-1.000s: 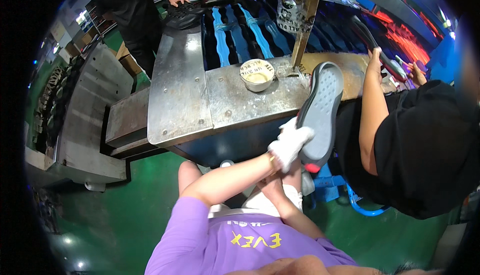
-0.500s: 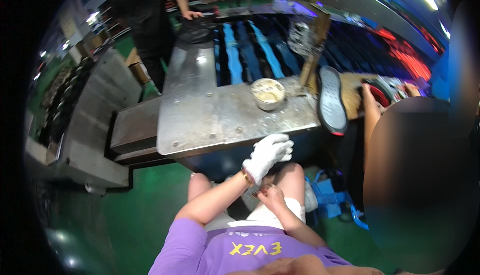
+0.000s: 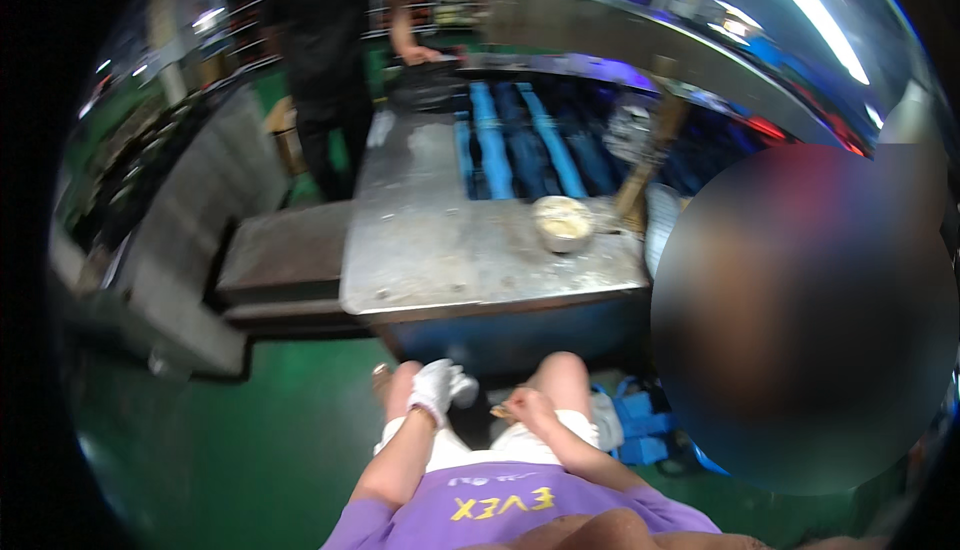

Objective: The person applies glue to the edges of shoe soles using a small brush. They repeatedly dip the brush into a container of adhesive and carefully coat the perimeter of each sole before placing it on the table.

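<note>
My left hand (image 3: 434,388), in a white knitted glove, hangs over my left thigh, its fingers smeared by motion. Bare and closed, my right hand (image 3: 533,409) is low between my knees near the right thigh. A small tan thing (image 3: 500,411) shows at its fingertips, too blurred to name. In front of both hands is a metal worktable (image 3: 420,260). On it stands a bowl (image 3: 565,244) of pale, cream-coloured paste. A grey shoe sole (image 3: 659,218) shows at the table's right end, mostly hidden by a blurred patch.
A conveyor with blue strips (image 3: 492,140) runs behind the table, beside a wooden post (image 3: 650,160). Another person (image 3: 330,60) in black stands at the far left, one hand on a dark bundle (image 3: 425,85). A blue stool (image 3: 640,425) is at my right.
My gloved left hand has dropped from the table's front edge to my left thigh. My right hand stays low between my knees. The view has shifted, moving the table lower and rightward in the picture.
</note>
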`<action>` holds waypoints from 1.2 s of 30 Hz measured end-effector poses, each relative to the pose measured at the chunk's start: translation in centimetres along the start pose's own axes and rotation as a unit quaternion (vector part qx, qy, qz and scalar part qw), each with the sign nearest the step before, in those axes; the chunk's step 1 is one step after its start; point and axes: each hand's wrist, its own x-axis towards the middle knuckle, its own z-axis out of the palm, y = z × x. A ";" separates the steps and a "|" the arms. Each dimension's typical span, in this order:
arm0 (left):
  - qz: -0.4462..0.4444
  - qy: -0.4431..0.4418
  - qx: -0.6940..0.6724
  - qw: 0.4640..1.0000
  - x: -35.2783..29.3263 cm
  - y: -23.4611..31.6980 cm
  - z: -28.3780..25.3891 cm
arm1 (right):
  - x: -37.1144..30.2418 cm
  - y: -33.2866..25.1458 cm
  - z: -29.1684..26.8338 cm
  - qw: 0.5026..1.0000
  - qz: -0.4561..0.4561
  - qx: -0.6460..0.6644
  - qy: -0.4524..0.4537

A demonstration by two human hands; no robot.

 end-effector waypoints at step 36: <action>0.120 -0.205 0.095 0.967 7.6 -11.5 -6.9 | -0.8 -0.2 -2.5 0.999 -0.007 -0.021 -0.030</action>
